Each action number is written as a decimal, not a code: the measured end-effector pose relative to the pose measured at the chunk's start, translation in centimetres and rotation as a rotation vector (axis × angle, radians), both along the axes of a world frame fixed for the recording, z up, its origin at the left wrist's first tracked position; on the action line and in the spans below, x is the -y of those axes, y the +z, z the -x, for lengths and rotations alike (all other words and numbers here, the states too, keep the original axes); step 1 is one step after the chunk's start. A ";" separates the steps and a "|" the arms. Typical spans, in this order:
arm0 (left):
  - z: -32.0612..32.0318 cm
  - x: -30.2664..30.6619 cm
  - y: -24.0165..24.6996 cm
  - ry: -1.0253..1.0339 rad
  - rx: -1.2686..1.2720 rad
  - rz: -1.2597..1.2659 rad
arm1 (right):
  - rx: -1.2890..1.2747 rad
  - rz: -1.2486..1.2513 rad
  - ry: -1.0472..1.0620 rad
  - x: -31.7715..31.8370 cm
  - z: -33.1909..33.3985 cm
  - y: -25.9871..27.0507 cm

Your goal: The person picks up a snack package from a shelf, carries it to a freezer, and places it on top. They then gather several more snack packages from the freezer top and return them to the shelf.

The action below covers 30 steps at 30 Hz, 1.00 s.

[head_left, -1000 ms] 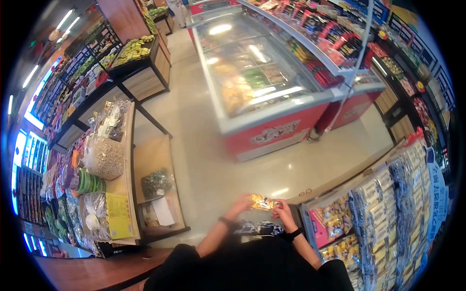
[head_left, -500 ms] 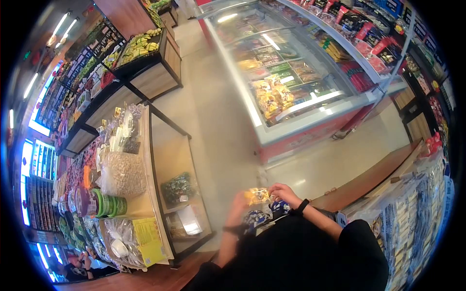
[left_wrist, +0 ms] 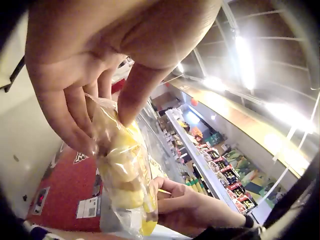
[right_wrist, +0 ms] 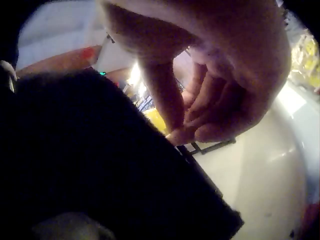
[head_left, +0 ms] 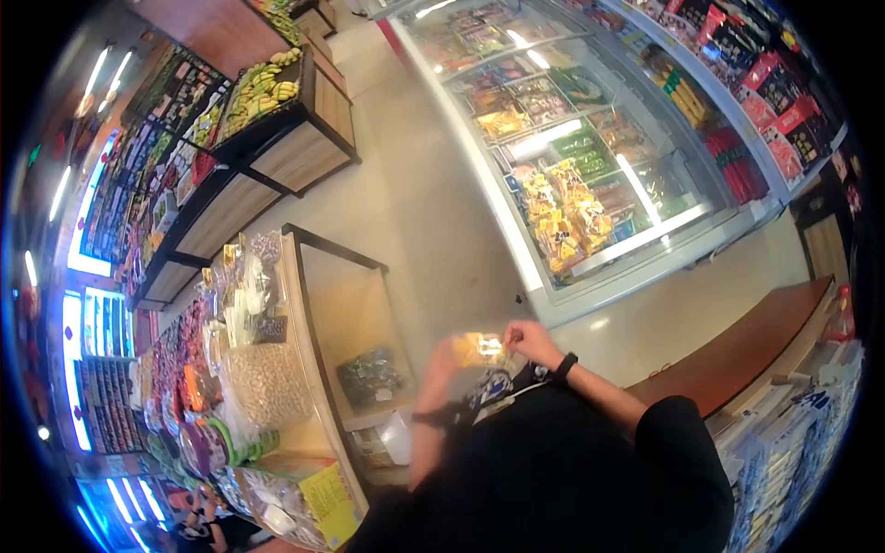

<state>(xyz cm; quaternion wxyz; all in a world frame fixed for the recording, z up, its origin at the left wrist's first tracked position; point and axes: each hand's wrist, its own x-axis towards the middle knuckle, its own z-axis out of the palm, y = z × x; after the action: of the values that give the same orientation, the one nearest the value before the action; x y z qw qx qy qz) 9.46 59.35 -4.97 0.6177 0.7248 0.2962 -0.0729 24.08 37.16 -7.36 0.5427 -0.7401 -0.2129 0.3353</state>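
- Left hand point(left_wrist: 105, 60): thumb and fingers clamped on upper end of clear-and-yellow packet point(left_wrist: 125, 167), per left wrist view; blurred in head view.
- Packet: between both hands, in front of the person's black top point(head_left: 553, 461).
- Right hand point(head_left: 533, 342): thumb and fingertips together, pinching packet's edge at the opposite end; exact contact partly hidden.
- Black wristband point(head_left: 565, 366): just behind right-hand grip.
- Blue-and-white item point(head_left: 489, 389): just below grip, partly hidden, can't identify.
- Brown ledge point(head_left: 737, 350): right of grip, apart.
- Bag of pale pieces point(head_left: 267, 385): left of grip, on display table; yellow card point(head_left: 330, 505) nearer the person.
- Chest freezer point(head_left: 608, 293): beyond grip, ahead-right; yellow packs point(head_left: 567, 217) inside.
- Bananas point(head_left: 267, 92): farthest, ahead-left of grip, on wood-panelled stand.
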 end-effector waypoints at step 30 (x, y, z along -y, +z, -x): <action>-61.3 0.8 -3.8 -1.047 0.023 0.434 | -0.268 -0.232 -1.759 -8.5 -14.6 3.9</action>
<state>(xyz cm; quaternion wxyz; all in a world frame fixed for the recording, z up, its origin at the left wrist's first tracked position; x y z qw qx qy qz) 70.79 58.54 -8.81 0.6373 0.6321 -0.1315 -0.4207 38.70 45.67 -3.45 0.6952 -0.5307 0.4636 -0.1418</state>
